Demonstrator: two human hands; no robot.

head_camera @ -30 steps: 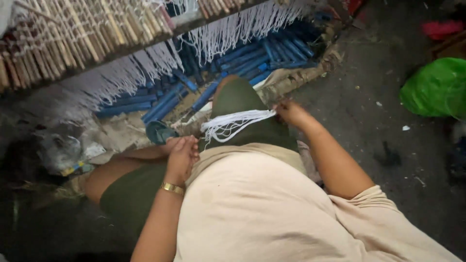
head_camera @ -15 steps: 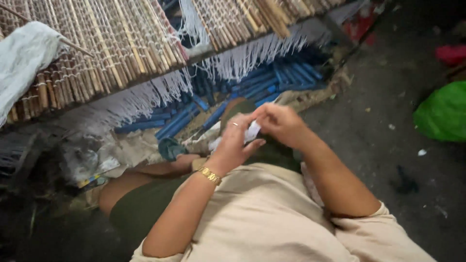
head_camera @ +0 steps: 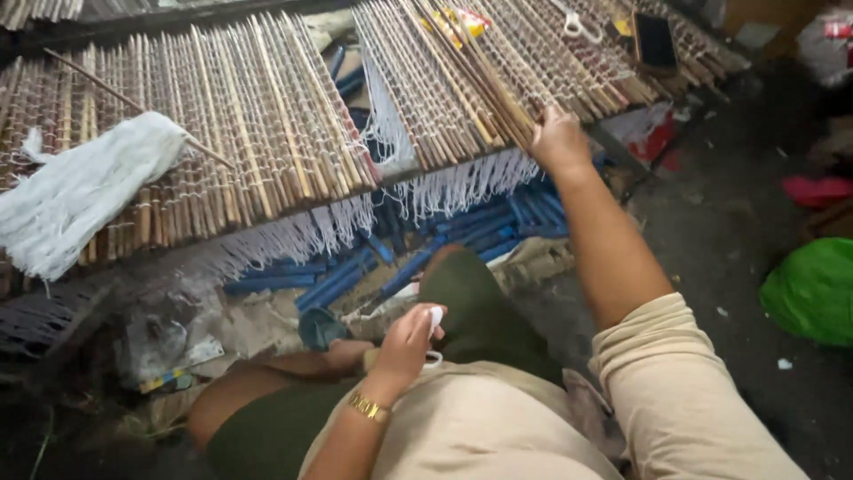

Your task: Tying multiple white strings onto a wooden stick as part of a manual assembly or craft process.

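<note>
My left hand (head_camera: 407,336) rests over my knee, closed around a small bunch of white string (head_camera: 434,322); a gold bracelet sits on that wrist. My right hand (head_camera: 557,140) reaches forward to the loom and grips the ends of loose bamboo sticks (head_camera: 480,67) lying on the woven bamboo mat (head_camera: 267,116). White fringe threads (head_camera: 462,188) hang from the mat's near edge. I sit cross-legged in green trousers and a beige top.
A bundle of white thread (head_camera: 84,191) lies on the mat at left. Blue rods (head_camera: 355,271) lie under the frame. A dark phone (head_camera: 656,40) and white scissors (head_camera: 577,25) sit at the far right of the mat. A green bag (head_camera: 813,289) lies on the floor.
My right hand left my lap and reached up to the sticks on the mat. My left hand stayed low with the white string. The view tilted up toward the loom.
</note>
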